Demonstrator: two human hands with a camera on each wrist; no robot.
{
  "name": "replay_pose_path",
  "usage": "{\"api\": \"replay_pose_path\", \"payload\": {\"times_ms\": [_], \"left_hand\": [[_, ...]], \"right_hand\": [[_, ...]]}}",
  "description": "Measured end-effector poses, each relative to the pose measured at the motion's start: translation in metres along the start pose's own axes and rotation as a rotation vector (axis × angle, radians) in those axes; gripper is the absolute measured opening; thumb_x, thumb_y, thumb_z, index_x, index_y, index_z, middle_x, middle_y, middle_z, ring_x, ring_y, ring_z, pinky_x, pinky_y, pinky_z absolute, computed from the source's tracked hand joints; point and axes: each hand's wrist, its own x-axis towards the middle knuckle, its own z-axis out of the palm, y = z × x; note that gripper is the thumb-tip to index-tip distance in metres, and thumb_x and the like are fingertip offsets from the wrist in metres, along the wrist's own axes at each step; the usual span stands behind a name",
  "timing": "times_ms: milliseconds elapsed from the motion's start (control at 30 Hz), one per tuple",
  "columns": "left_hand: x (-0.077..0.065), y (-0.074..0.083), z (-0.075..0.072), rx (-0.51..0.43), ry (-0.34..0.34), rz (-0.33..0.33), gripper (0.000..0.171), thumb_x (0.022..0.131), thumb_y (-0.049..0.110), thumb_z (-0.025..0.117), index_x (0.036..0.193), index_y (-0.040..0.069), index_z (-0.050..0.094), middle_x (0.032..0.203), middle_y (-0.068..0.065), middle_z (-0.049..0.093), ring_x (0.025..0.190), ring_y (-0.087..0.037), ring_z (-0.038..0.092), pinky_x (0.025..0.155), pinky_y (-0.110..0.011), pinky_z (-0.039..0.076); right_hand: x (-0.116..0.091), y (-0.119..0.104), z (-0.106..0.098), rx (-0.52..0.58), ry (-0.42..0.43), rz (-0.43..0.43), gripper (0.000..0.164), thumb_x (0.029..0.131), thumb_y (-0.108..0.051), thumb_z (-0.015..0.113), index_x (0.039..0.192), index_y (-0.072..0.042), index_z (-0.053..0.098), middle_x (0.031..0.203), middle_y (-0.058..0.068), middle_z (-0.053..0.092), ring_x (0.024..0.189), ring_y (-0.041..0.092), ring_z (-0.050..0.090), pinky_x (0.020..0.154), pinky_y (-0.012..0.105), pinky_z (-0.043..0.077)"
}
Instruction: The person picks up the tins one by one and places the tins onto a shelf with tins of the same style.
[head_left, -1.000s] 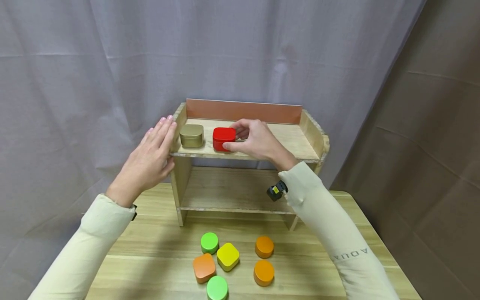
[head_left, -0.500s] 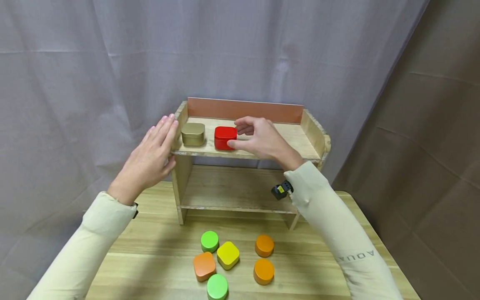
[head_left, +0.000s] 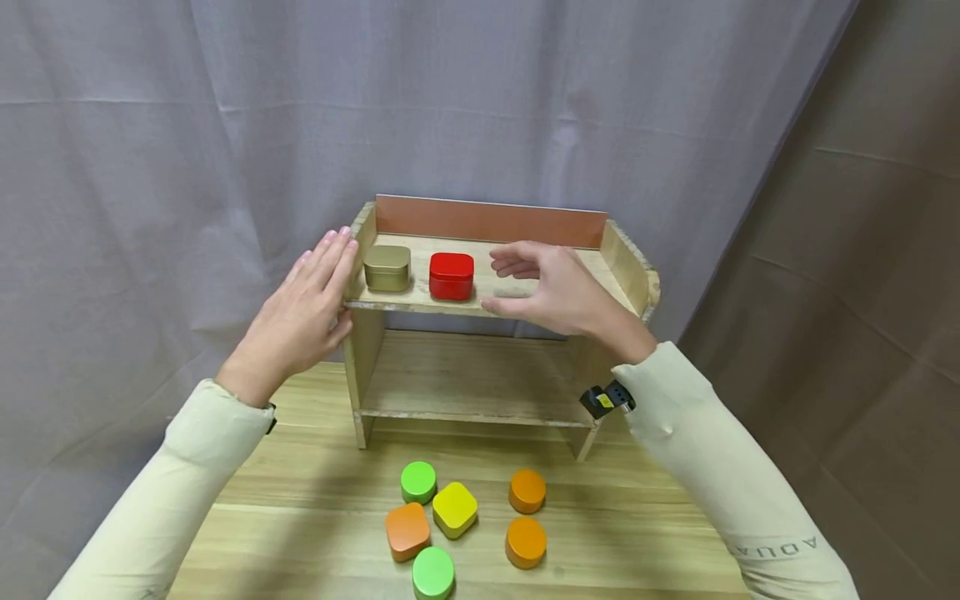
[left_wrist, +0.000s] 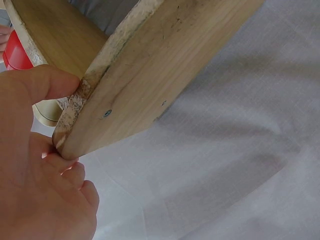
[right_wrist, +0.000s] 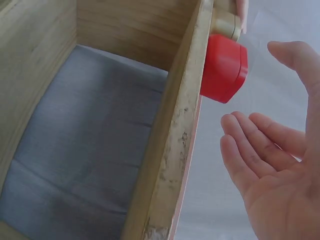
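My left hand [head_left: 298,308] holds the wooden shelf [head_left: 442,358] at its left side panel, with straight fingers along the upper edge. In the left wrist view, the front corner of the panel [left_wrist: 117,95] lies between my thumb and fingers. A red rounded-square box [head_left: 452,277] sits on the upper board, to the right of a gold box [head_left: 387,269] of similar shape. My right hand [head_left: 558,287] is apart from the red box on its right, thumb and fingers spread and holding nothing. In the right wrist view, the red box [right_wrist: 223,70] stands beyond the fingertips.
Several coloured pieces lie on the wooden table [head_left: 300,500] before the shelf: round green [head_left: 432,572], square yellow [head_left: 454,508], square orange [head_left: 407,531] and round orange [head_left: 526,542]. A brown-pink strip [head_left: 487,218] backs the shelf. Grey curtain [head_left: 262,125] hangs behind.
My right hand has let go of the red box and drawn back to the right with its fingers spread. The red box stays on the upper board; my left hand has kept its place.
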Motion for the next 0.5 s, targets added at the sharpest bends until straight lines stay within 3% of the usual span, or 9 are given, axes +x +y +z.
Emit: {"api": "replay_pose_path", "payload": {"times_ms": [200, 500], "left_hand": [[0.001, 0.000, 0.001, 0.006, -0.009, 0.000, 0.092, 0.091, 0.009, 0.069, 0.166, -0.004, 0.017, 0.177, -0.022, 0.015, 0.162, -0.043, 0.022, 0.133, -0.060, 0.024], [0.003, -0.001, 0.000, 0.004, -0.019, -0.010, 0.092, 0.092, 0.009, 0.068, 0.166, -0.005, 0.016, 0.177, -0.022, 0.013, 0.163, -0.043, 0.020, 0.132, -0.061, 0.025]], "right_hand": [[-0.020, -0.001, -0.001, -0.025, -0.043, -0.060, 0.064, 0.086, -0.032, 0.087, 0.139, -0.005, 0.065, 0.133, 0.014, 0.073, 0.122, 0.028, 0.071, 0.113, 0.045, 0.056], [-0.053, 0.000, 0.010, -0.043, -0.123, -0.105, 0.066, 0.084, -0.031, 0.088, 0.141, -0.008, 0.064, 0.135, 0.006, 0.073, 0.124, 0.026, 0.070, 0.110, 0.047, 0.057]]}}
